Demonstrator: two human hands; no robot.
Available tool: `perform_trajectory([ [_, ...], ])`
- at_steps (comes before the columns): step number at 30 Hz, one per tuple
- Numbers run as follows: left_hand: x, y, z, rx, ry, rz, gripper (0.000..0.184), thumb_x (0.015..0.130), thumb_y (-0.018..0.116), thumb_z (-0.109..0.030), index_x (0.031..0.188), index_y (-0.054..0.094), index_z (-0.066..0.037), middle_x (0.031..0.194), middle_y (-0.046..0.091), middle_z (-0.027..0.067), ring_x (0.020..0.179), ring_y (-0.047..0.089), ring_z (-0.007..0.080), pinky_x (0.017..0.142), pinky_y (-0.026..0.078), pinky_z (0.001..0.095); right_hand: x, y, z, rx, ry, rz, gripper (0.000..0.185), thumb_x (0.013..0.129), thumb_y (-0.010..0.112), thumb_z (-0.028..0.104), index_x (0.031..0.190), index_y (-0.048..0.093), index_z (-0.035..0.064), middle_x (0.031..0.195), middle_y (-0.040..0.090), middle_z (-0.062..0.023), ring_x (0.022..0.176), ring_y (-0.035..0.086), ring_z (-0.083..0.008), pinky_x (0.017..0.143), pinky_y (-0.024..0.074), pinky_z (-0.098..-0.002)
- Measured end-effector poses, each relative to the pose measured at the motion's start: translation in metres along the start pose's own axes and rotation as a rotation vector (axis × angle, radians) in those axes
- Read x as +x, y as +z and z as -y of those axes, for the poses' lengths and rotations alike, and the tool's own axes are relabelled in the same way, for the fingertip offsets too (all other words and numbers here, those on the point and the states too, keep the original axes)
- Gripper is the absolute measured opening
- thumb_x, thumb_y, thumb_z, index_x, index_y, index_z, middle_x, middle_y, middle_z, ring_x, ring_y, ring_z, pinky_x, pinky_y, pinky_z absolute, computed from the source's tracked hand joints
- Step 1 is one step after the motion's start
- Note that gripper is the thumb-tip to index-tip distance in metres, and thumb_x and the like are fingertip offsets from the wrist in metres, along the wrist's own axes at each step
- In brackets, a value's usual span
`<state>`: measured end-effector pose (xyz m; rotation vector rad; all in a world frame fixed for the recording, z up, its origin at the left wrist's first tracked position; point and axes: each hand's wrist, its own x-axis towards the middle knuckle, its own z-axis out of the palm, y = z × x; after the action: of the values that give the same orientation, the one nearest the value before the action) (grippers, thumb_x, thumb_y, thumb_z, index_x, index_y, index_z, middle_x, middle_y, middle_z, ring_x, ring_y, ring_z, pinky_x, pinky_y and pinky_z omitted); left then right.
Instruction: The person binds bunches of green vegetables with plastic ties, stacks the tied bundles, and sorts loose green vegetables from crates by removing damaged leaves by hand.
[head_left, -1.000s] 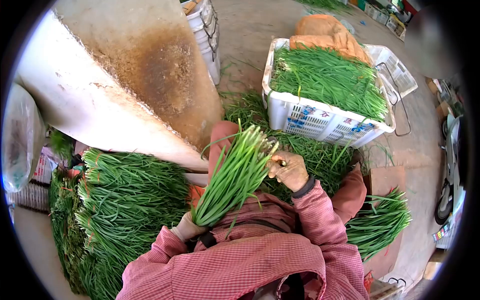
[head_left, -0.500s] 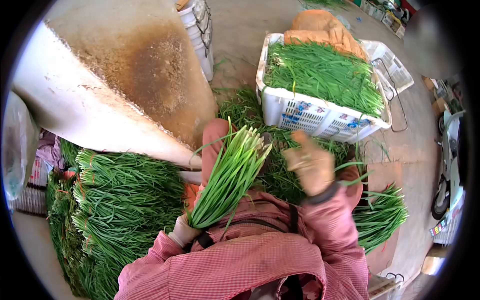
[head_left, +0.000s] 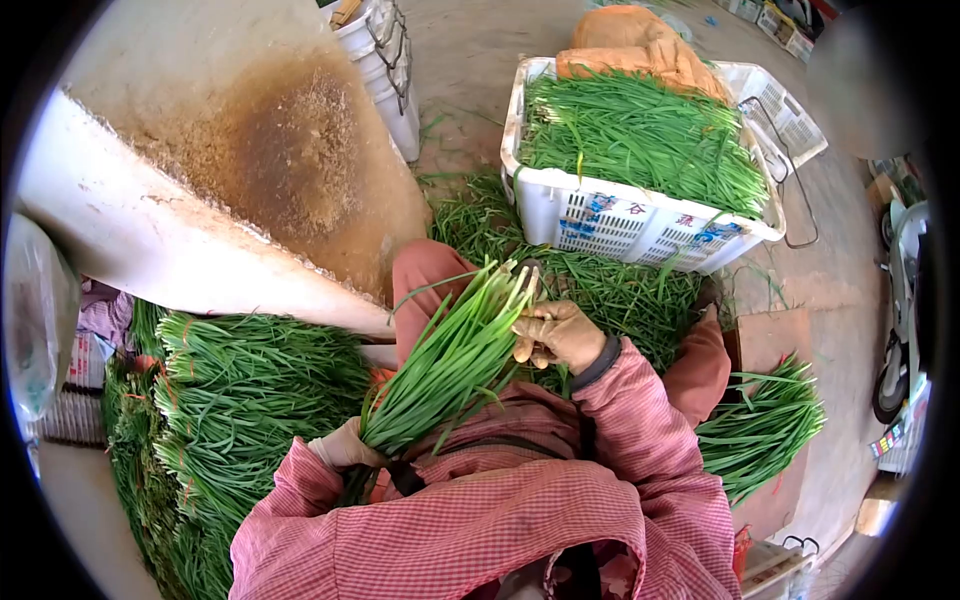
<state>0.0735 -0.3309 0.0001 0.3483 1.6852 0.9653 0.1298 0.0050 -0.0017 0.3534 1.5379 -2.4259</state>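
A loose bunch of long green stalks [head_left: 440,360] lies slantwise over my lap, its pale ends pointing up and to the right. My left hand [head_left: 347,446], in a light glove, is wrapped round the leafy lower end; the leaves hide some of its fingers. At the pale ends, my right hand [head_left: 562,335] has its fingers bent and close together against the bunch's right side. Whether it pinches a stalk cannot be made out. Tied bundles of the same greens [head_left: 255,390] are stacked at the left.
A white crate [head_left: 640,225] full of greens stands ahead on the right, with an orange sack [head_left: 640,50] at its back. Loose leaves [head_left: 610,290] cover the floor before it. A stained slab [head_left: 290,150] rises front left. Another bundle [head_left: 760,425] lies at the right.
My right hand swung away from the bunch, open and blurred, and has come back to its pale ends. The bunch and my left hand have shifted slightly left and down.
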Motion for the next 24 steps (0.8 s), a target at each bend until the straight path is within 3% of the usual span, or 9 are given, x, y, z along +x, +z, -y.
perform_trajectory([
  [8, 0.015, -0.018, 0.028, 0.146, 0.133, 0.152, 0.051, 0.055, 0.069, 0.0, 0.104, 0.054, -0.004, 0.092, 0.058, 0.0048, 0.085, 0.05, 0.0152, 0.076, 0.042, 0.0296, -0.045, -0.068, 0.058, 0.001, -0.139, -0.319, 0.021, 0.083, 0.056, 0.024, 0.092, 0.061, 0.0058, 0.067, 0.063, -0.0055, 0.04, 0.048, -0.0054, 0.033, 0.0326, -0.0147],
  [10, 0.016, -0.018, 0.039, -0.122, 0.124, 0.311, 0.048, 0.057, 0.065, 0.002, 0.103, 0.054, -0.004, 0.085, 0.056, 0.0046, 0.078, 0.05, 0.0154, 0.07, 0.042, 0.0292, -0.053, -0.118, 0.061, 0.153, -0.347, -0.479, 0.021, 0.084, 0.054, 0.023, 0.094, 0.059, 0.0059, 0.066, 0.061, -0.0035, 0.039, 0.042, -0.0042, 0.031, 0.0226, -0.0144],
  [12, 0.006, -0.01, 0.025, -0.156, 0.105, 0.279, 0.046, 0.057, 0.064, 0.001, 0.101, 0.054, -0.003, 0.082, 0.055, 0.0048, 0.074, 0.049, 0.0152, 0.066, 0.041, 0.0285, -0.06, -0.181, 0.05, 0.026, -0.437, -0.892, 0.029, 0.084, 0.053, 0.022, 0.106, 0.052, 0.0034, 0.07, 0.062, -0.0031, 0.043, 0.047, -0.0058, 0.031, 0.0301, -0.0168],
  [15, 0.002, 0.0, -0.001, -0.387, 0.049, 0.268, 0.042, 0.059, 0.068, -0.001, 0.099, 0.053, -0.003, 0.077, 0.053, 0.0034, 0.069, 0.049, 0.0138, 0.06, 0.04, 0.0261, -0.054, -0.218, 0.015, -0.102, -0.291, -1.034, 0.035, 0.085, 0.05, 0.026, 0.111, 0.048, 0.0022, 0.084, 0.061, -0.0086, 0.064, 0.055, -0.0148, 0.042, 0.0414, -0.0251],
  [19, 0.01, -0.002, -0.043, -0.489, -0.03, 0.3, 0.046, 0.06, 0.069, -0.003, 0.102, 0.053, -0.002, 0.073, 0.052, 0.0035, 0.064, 0.047, 0.0136, 0.057, 0.038, 0.0258, -0.019, -0.185, -0.037, -0.65, -0.038, -0.871, 0.038, 0.084, 0.051, 0.023, 0.112, 0.046, -0.0008, 0.081, 0.059, -0.0113, 0.068, 0.062, -0.0285, 0.051, 0.0515, -0.0416],
  [20, 0.017, -0.005, -0.055, -0.44, 0.077, 0.324, 0.041, 0.062, 0.068, -0.005, 0.099, 0.051, 0.0, 0.065, 0.049, 0.0039, 0.055, 0.043, 0.0124, 0.047, 0.034, 0.0232, -0.002, -0.182, -0.045, -0.599, 0.011, -0.658, 0.029, 0.084, 0.047, 0.017, 0.107, 0.05, -0.0004, 0.08, 0.059, -0.0123, 0.053, 0.06, -0.0242, 0.042, 0.0501, -0.0323],
  [22, 0.025, -0.012, -0.094, -0.318, 0.138, 0.334, 0.026, 0.063, 0.069, -0.009, 0.083, 0.054, -0.001, 0.064, 0.049, 0.0041, 0.054, 0.043, 0.0123, 0.047, 0.034, 0.0236, 0.021, -0.146, -0.048, -0.339, 0.128, -0.628, 0.027, 0.083, 0.051, 0.019, 0.099, 0.056, -0.0032, 0.075, 0.063, -0.0139, 0.057, 0.061, -0.0216, 0.048, 0.0486, -0.0303],
  [23, 0.033, -0.023, -0.108, -0.243, 0.168, 0.409, 0.02, 0.064, 0.069, -0.013, 0.072, 0.053, -0.003, 0.06, 0.048, 0.004, 0.052, 0.043, 0.0126, 0.047, 0.033, 0.0243, 0.059, -0.171, -0.085, -0.531, 0.117, -0.489, 0.029, 0.085, 0.05, 0.02, 0.102, 0.054, -0.0031, 0.08, 0.063, -0.0169, 0.065, 0.062, -0.024, 0.052, 0.0499, -0.0317],
  [24, 0.037, -0.024, -0.129, -0.203, 0.226, 0.413, 0.023, 0.065, 0.069, -0.014, 0.074, 0.053, -0.002, 0.057, 0.047, 0.0039, 0.049, 0.043, 0.0134, 0.046, 0.033, 0.0247, 0.071, -0.158, -0.088, -0.215, 0.085, -0.435, 0.034, 0.087, 0.046, 0.024, 0.11, 0.049, -0.002, 0.083, 0.064, -0.0165, 0.068, 0.063, -0.026, 0.055, 0.0499, -0.032],
])
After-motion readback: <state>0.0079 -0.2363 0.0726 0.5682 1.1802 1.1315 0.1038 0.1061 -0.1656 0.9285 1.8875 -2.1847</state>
